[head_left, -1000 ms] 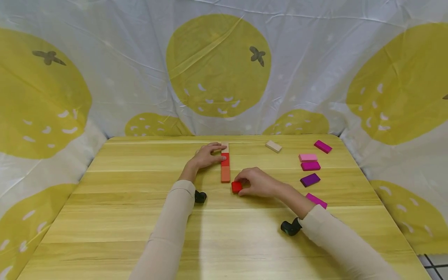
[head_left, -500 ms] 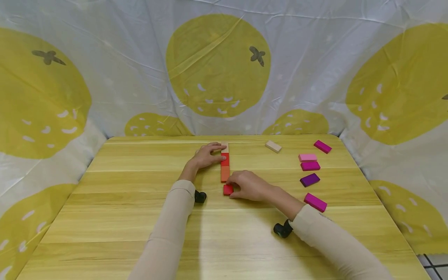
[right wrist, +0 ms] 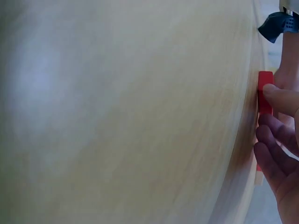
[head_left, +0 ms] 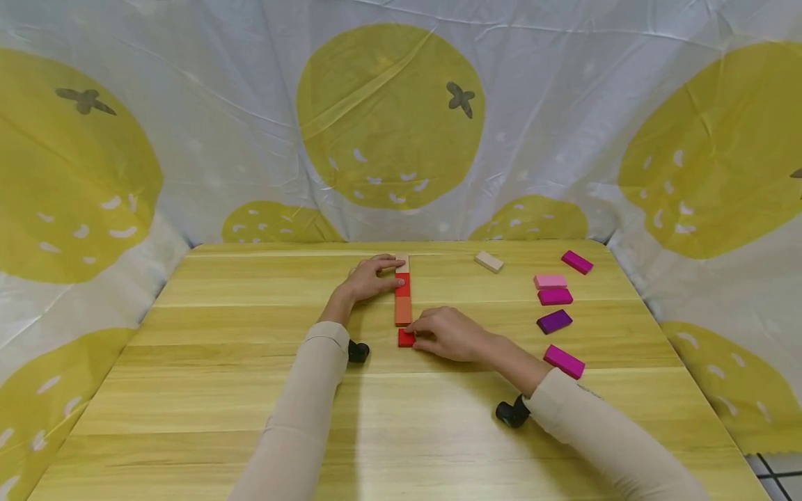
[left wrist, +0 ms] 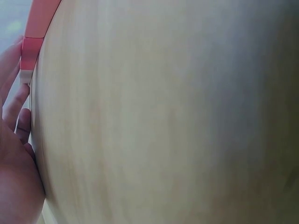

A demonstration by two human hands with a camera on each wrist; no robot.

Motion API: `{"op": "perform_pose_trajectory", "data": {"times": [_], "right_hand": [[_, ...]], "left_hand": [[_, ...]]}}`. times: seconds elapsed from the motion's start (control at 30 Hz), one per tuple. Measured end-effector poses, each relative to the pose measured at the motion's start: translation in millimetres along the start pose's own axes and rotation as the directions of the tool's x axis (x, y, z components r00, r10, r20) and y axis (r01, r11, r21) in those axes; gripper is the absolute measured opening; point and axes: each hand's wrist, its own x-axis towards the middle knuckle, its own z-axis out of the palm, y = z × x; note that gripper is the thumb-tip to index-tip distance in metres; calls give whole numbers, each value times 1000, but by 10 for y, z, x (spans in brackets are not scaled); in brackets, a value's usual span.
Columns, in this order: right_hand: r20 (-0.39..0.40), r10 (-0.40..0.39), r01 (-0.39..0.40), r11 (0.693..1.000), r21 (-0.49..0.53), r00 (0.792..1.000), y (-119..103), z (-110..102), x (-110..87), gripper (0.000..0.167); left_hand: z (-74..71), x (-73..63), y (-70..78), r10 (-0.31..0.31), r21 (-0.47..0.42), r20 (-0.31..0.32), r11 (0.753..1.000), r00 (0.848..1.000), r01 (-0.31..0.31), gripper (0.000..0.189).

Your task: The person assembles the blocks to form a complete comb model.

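Observation:
A straight row of blocks runs toward me in the head view: a beige block (head_left: 404, 267), a red block (head_left: 405, 289) and an orange block (head_left: 403, 311). My left hand (head_left: 368, 280) lies along the row's left side, fingertips on the beige block and thumb on the red one. A second red block (head_left: 404, 339) lies at the near end, with a narrow gap before the orange block. My right hand (head_left: 452, 335) pinches this near red block at its right side. The right wrist view shows the thumb over the red block (right wrist: 265, 93) and the index finger at its end.
On the right lie a loose beige block (head_left: 489, 261), a pink block (head_left: 551, 282), a purple block (head_left: 554, 321) and several magenta blocks (head_left: 564, 362). A patterned cloth (head_left: 388, 118) hangs behind the wooden table (head_left: 207, 390). Black wrist devices (head_left: 512, 412) sit by both cuffs.
My right hand has moved the near red block left, from beside the row to below the orange block, then slightly closer to it. The left hand has stayed on the row.

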Motion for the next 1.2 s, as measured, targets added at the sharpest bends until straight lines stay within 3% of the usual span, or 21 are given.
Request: {"op": "perform_pose_trajectory", "data": {"times": [0.3,1.2], "right_hand": [[-5,47,-47,999,-19,999,8,36,42,26],[-20,75,-77,991,-111,997,-23,16,93,26]], "left_hand": [[5,8,-13,2,-4,2,1000,1000,-2,57],[4,28,-21,2,30,-4,1000,1000,-2,57]]}}
